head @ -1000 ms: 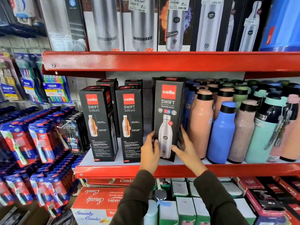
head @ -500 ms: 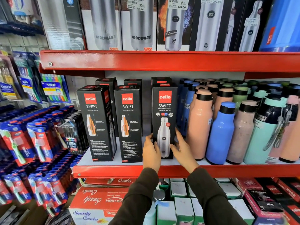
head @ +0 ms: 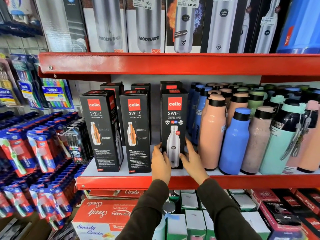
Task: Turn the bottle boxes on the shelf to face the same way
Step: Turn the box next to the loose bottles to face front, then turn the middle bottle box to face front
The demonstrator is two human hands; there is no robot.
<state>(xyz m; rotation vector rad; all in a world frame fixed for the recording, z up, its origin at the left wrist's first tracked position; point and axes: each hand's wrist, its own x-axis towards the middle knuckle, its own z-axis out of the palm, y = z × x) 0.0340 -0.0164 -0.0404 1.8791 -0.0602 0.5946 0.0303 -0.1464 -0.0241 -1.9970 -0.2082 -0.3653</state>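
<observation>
Both arms reach forward, dark sleeves to the wrists. Left hand [head: 161, 161] and right hand [head: 193, 159] flank the lower part of the right-hand box [head: 174, 118] — fingers pressed against its sides, thumbs on its front.

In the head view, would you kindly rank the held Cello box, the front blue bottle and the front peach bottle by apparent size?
1. Held Cello box, gripped by left hand and right hand.
2 and 3. Peach bottle and blue bottle look alike; the blue stands nearer, so unsure.

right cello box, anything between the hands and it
Nothing visible. The left hand and the right hand already touch the lower sides of the right cello box, which stands on the shelf clear of the peach bottle.
</observation>
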